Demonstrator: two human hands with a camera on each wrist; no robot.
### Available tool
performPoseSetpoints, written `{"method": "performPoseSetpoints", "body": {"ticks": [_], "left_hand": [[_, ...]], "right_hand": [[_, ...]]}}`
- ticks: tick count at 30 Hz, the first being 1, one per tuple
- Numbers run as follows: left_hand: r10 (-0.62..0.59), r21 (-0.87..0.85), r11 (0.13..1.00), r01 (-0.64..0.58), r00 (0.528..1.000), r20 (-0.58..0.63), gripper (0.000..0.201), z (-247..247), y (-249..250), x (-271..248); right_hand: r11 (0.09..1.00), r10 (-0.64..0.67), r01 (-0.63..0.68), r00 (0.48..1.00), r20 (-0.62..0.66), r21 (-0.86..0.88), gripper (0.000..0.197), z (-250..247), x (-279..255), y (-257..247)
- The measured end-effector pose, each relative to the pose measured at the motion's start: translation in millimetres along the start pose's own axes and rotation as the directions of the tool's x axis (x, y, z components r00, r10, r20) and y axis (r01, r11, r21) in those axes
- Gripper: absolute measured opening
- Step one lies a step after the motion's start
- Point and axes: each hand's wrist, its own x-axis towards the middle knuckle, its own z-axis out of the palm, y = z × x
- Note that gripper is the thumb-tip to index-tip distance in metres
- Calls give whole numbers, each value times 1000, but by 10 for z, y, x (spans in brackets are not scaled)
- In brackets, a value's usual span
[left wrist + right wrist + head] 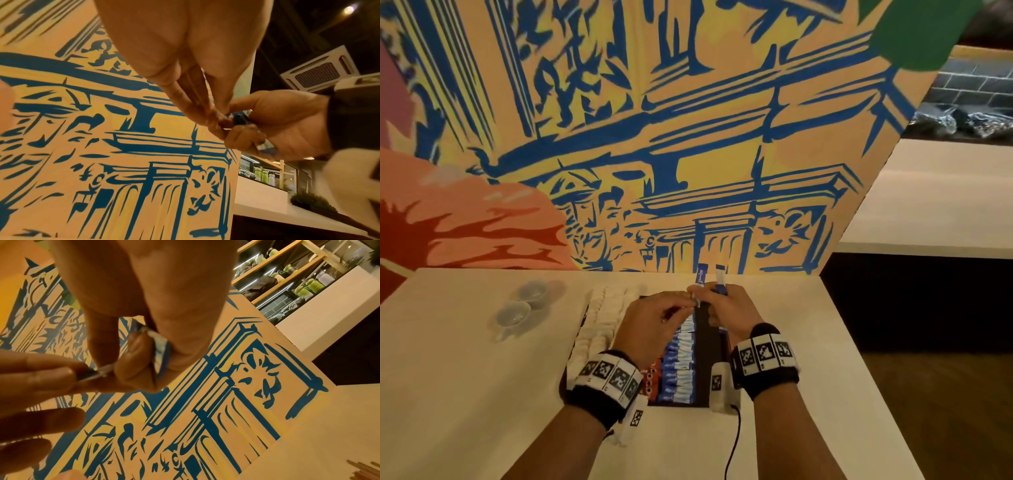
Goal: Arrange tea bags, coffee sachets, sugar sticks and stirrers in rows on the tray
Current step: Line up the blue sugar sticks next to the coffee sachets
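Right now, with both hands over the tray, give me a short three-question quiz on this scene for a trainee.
1. True or false: the right hand holds blue sugar sticks above the black tray.
2. Multiple choice: what lies on the tray directly left of the blue-and-white sachet row? A) stirrers B) red sachets C) cups
3. Fill in: the two small cups stand on the table to the ____ of the tray.

Key: 1 true; the left hand pinches one stick from that bundle. 2 B. 3 left.
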Motion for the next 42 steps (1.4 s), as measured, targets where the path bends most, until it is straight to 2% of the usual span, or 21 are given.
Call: {"method": "performPoseSetpoints", "body": {"ticks": [2, 4, 8, 11, 13, 15, 20, 24, 27, 30, 35, 37, 39, 40, 42], "left_hand": [[17, -40, 999, -16, 1000, 23, 21, -76, 6, 22], [-18, -122, 992, 18, 1000, -2, 26, -162, 26, 45], [-79, -232, 970, 77, 997, 0, 27, -271, 102, 142], [-49, -175, 983, 57, 997, 53, 22, -241, 131, 222], [-23, -93, 995, 30, 997, 70, 16, -197, 134, 244], [-36, -97, 994, 43, 997, 72, 11, -172, 124, 243], [-130, -334, 934, 127, 991, 15, 9, -228, 183, 216], [-174, -559, 816, 146, 985, 3, 16, -312, 284, 193], [-168, -583, 802, 130, 986, -11, 17, -326, 286, 175], [-171, -580, 805, 124, 985, -27, 11, -325, 265, 173], [-184, -559, 816, 145, 983, -15, 23, -354, 264, 177], [-183, -514, 842, 164, 983, 14, 21, -393, 247, 182], [-183, -445, 875, 191, 981, 62, 15, -448, 218, 194], [-173, -410, 891, 195, 981, 90, 14, -469, 207, 199], [-133, -340, 924, 174, 981, 141, 18, -496, 200, 215]], "right_hand": [[1000, -17, 17, 1000, 3, 21, 16, -19, -25, -2], [1000, -25, 26, 999, 36, -17, 21, -22, -38, 13], [948, -51, 89, 990, 128, -305, 46, 31, -84, 15], [887, -18, 95, 985, 173, -451, 48, 80, -133, -12], [850, -1, 98, 983, 185, -517, 40, 106, -161, -24], [834, -7, 115, 980, 199, -540, 36, 117, -187, -33], [860, -6, 75, 990, 137, -505, 32, -8, -244, 2], [979, 76, -73, 997, 10, -191, 20, -119, -251, 33], [995, 96, -97, 994, -59, -28, 17, -144, -281, -53], [998, 64, -63, 996, -66, 18, 18, -154, -319, -148], [996, 6, -3, 999, -36, 93, 25, -197, -363, -229], [996, -20, 23, 999, -36, 84, 31, -212, -364, -238], [999, -51, 51, 998, -23, 0, 37, -206, -372, -233], [994, -75, 76, 997, 8, -79, 38, -195, -384, -227], [956, -124, 158, 981, 148, -245, 37, -156, -431, -194]]}}
